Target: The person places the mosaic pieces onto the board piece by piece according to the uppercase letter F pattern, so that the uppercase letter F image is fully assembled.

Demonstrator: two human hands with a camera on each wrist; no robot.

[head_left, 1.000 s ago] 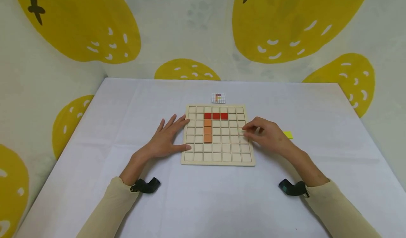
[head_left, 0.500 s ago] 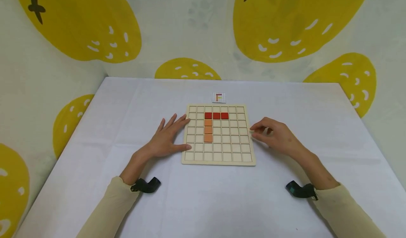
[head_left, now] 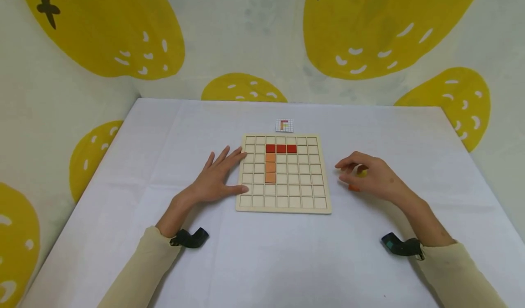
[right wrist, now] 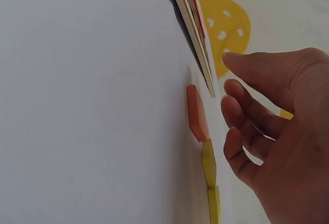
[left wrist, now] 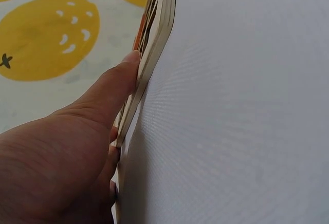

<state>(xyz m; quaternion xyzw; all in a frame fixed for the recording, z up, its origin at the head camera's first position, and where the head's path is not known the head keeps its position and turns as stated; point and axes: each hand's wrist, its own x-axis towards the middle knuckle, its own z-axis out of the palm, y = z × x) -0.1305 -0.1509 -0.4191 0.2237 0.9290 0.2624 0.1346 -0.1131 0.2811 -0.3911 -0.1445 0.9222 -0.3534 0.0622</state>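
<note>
Gently steady the board [head_left: 283, 211] with the left hand [head_left: 210, 180], spread against its left edge with thumb and index on the rim. Widen the right hand [head_left: 375, 177] a touch before pinching: loosely curled, apparently holding nothing, right of the board and near the loose orange tile [right wrist: 196, 113] and yellow tiles [right wrist: 209, 163]. Best grip one tile by opposite edges, lift clear rather than drag, and lower flat into a cell, sparing the red tiles [head_left: 280, 148] and seated orange tiles [head_left: 270, 167] any nudge. Check placing against the card [head_left: 284, 125] beyond the board, too small to read cell by cell. Expect thin, crisp-edged squares, probably light and stiff. Notice pale, wood-like stock, layered at the side, with slim ridges framing square cells; underneath, smooth white cloth [head_left: 262, 262] with soft creases.
</note>
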